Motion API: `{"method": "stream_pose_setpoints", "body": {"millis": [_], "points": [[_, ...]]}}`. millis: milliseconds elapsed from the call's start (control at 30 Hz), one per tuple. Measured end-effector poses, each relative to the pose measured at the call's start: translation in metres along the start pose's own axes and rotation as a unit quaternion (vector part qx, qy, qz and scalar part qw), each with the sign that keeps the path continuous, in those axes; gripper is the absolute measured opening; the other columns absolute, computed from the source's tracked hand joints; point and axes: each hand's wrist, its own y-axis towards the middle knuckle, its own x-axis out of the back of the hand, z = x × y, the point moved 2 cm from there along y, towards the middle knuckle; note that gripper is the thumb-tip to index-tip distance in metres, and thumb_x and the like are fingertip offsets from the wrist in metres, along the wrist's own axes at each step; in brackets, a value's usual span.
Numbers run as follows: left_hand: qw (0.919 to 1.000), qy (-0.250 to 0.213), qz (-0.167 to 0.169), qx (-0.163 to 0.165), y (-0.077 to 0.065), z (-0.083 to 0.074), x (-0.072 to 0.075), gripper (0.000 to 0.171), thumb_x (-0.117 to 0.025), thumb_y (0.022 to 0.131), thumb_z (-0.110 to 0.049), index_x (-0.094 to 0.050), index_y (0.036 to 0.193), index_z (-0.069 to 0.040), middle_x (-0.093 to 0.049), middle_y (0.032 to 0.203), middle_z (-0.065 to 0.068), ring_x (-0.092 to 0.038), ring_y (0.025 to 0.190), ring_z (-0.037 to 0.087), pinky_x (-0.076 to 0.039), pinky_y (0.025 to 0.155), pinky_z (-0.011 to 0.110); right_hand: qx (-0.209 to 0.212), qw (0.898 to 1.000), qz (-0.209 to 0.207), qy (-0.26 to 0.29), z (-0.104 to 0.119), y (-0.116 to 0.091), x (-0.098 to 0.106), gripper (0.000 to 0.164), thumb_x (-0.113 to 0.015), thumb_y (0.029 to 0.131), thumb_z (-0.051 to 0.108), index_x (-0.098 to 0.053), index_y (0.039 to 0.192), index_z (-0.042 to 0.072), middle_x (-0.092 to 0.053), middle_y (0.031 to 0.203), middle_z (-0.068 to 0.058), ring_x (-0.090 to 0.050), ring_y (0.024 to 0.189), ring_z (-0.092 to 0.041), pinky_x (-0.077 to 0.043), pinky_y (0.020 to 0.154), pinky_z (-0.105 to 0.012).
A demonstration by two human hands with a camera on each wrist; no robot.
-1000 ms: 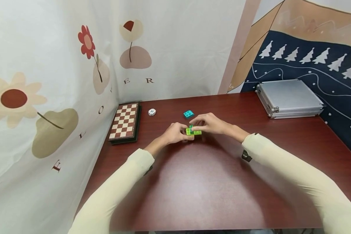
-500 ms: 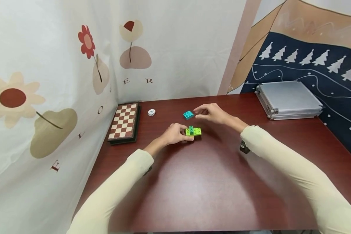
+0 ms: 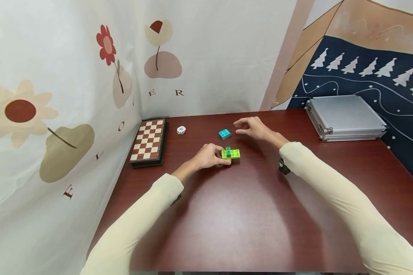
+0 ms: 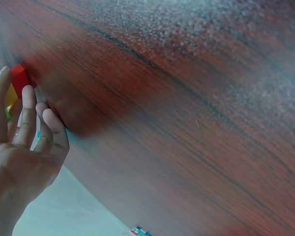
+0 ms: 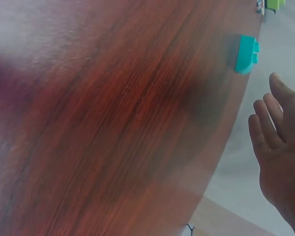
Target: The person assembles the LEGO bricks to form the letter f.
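Near the middle of the table, my left hand [image 3: 207,156] holds a small stack of toy building bricks at its left end, between thumb and fingers. On top, a dark green brick [image 3: 228,152] lies across a lime green brick [image 3: 235,153]. The left wrist view shows a red brick [image 4: 20,77] and a yellow brick [image 4: 11,98] in the same stack, lower down and partly hidden by the fingers. My right hand [image 3: 254,128] is just right of a teal brick [image 3: 224,133], not touching it, its fingers loosely bent around nothing.
A chessboard box [image 3: 147,140] lies at the left of the table, with a small white round object [image 3: 181,130] to its right. Flat silver cases [image 3: 345,110] are stacked at the back right. Printed curtains [image 3: 213,57] hang behind the table.
My right hand has let go of the brick stack and moved away, up and to the right, beside the teal brick. My left hand keeps its hold on the stack.
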Motion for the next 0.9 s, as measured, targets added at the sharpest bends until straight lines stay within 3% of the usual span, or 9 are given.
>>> {"method": "stream_pose_setpoints", "body": {"millis": [333,533,900], "points": [[1.0000,-0.002,0.001,-0.005,0.000,0.000,0.000,0.027,-0.086,0.087,-0.039,-0.073,0.092,-0.016,-0.071,0.069,-0.007,-0.067,0.058,0.012,-0.048,0.064,0.026,-0.015,0.999,0.030,-0.007,-0.009,0.016,-0.022,0.038,-0.072,0.098,0.007,-0.064,0.134,-0.005,-0.069,0.130,-0.022,-0.066,0.121,-0.035,-0.052,0.100,-0.048],[0.9999,0.009,-0.004,-0.012,0.001,0.000,0.000,0.028,-0.086,0.087,-0.040,-0.071,0.087,-0.016,-0.071,0.069,-0.008,-0.066,0.059,0.010,-0.046,0.064,0.026,0.007,0.998,0.062,-0.024,-0.002,0.027,-0.035,0.042,-0.072,0.099,0.007,-0.062,0.138,-0.004,-0.064,0.138,-0.022,-0.061,0.128,-0.035,-0.050,0.104,-0.048],[0.9999,0.012,-0.005,-0.010,0.000,-0.001,0.001,0.027,-0.087,0.086,-0.039,-0.074,0.092,-0.016,-0.072,0.070,-0.008,-0.067,0.059,0.010,-0.047,0.065,0.025,0.013,0.994,0.085,-0.067,0.002,0.029,-0.038,0.039,-0.071,0.099,0.009,-0.066,0.137,0.001,-0.066,0.137,-0.018,-0.062,0.122,-0.032,-0.049,0.102,-0.048]]}}
